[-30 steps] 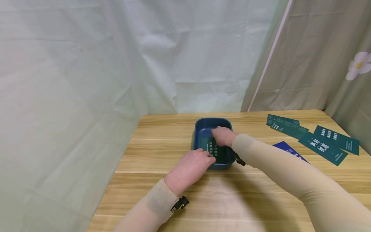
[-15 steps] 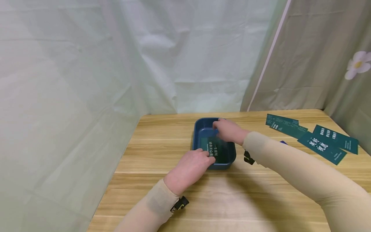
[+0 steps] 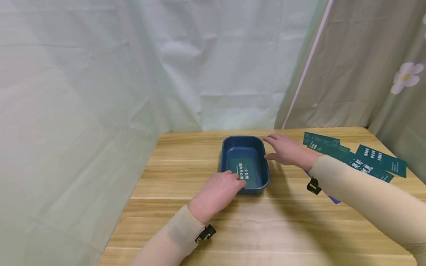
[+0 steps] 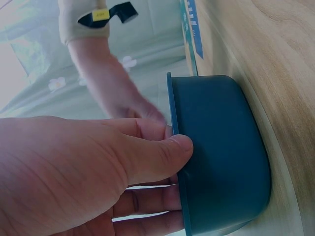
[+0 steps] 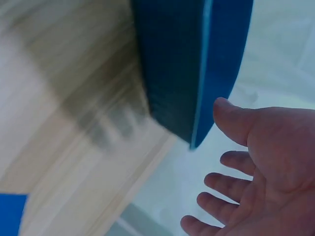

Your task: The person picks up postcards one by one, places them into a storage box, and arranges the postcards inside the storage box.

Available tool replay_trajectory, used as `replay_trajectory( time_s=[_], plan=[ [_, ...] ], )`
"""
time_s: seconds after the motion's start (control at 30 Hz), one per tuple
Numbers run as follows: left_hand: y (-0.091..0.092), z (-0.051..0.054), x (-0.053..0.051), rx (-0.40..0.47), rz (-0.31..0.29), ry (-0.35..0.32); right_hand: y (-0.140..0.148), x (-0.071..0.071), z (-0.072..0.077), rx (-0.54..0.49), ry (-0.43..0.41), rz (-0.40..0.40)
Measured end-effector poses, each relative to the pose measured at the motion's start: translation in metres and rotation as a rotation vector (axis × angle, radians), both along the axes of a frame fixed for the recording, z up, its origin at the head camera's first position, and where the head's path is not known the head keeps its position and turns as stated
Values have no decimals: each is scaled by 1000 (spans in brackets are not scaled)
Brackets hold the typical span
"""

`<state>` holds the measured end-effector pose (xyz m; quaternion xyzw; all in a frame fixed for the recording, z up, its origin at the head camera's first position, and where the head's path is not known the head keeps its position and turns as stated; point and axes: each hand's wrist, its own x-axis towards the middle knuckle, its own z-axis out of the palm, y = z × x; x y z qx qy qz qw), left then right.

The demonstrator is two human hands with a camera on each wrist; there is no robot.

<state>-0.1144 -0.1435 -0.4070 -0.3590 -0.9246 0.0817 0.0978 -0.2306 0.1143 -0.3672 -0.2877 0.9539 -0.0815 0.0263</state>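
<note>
A dark blue rectangular tray (image 3: pixel 223 151) stands on the wooden table, and a green card (image 3: pixel 241 170) with white lettering lies flat inside it. My left hand (image 3: pixel 214 194) holds the tray's near-left rim; in the left wrist view its thumb presses the outer wall (image 4: pixel 221 152) while the fingers go over the rim. Just beyond the tray's right edge hovers my right hand (image 3: pixel 289 149), its fingers spread and holding nothing. The right wrist view has this hand (image 5: pixel 275 162) close to the tray's rim without gripping it.
Several green cards (image 3: pixel 369 166) lie overlapping at the table's right. A blue card (image 3: pixel 334 200) is mostly hidden beneath my right forearm. Pale curtains (image 3: pixel 233 74) hang behind the wooden table (image 3: pixel 186 162).
My right hand has come up out of the tray and moved right, past its edge, with fingers spreading. The green card stays inside. The left hand keeps its place on the rim.
</note>
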Motion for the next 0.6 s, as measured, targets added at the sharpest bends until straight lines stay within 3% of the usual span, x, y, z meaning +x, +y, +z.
replay_trajectory(
  time_s=[0.3,0.6],
  plan=[
    [0,-2,-1,4,9,-16,59,13,-25,44,3,-27],
    [0,-2,-1,7,8,-16,104,28,-22,88,-64,-179]
  ],
)
